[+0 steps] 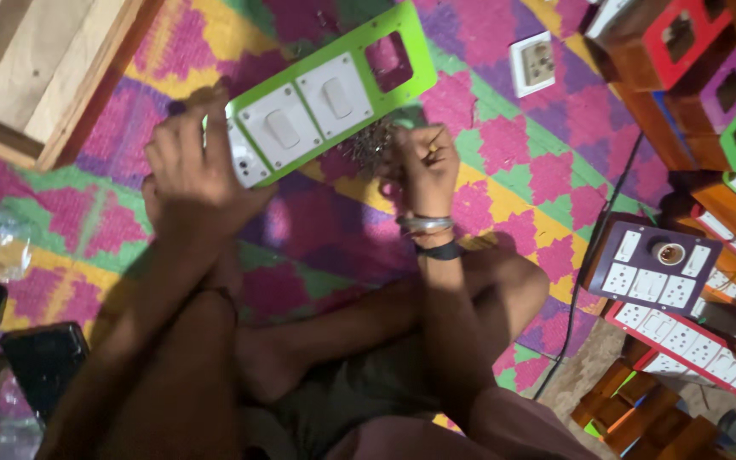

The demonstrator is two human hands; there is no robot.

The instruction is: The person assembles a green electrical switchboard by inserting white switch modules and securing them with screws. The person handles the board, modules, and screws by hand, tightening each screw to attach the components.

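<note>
My left hand (196,166) grips the near end of a long green switch plate (402,47) fitted with white rocker switches (310,106); the plate tilts up and away over the patterned mat. My right hand (423,166) hovers with fingers bunched over a small heap of metal screws (368,145) just below the plate. Whether it pinches a screw I cannot tell. A bracelet and dark band circle that wrist.
A colourful woven mat (538,170) covers the floor. A loose white socket (532,64) lies at the back. Wooden boxes with coloured switch plates (700,77) stack at the right, finished switchboards (653,268) below them. A black cable (594,255) runs alongside. Wooden planks (44,68) sit at the back left.
</note>
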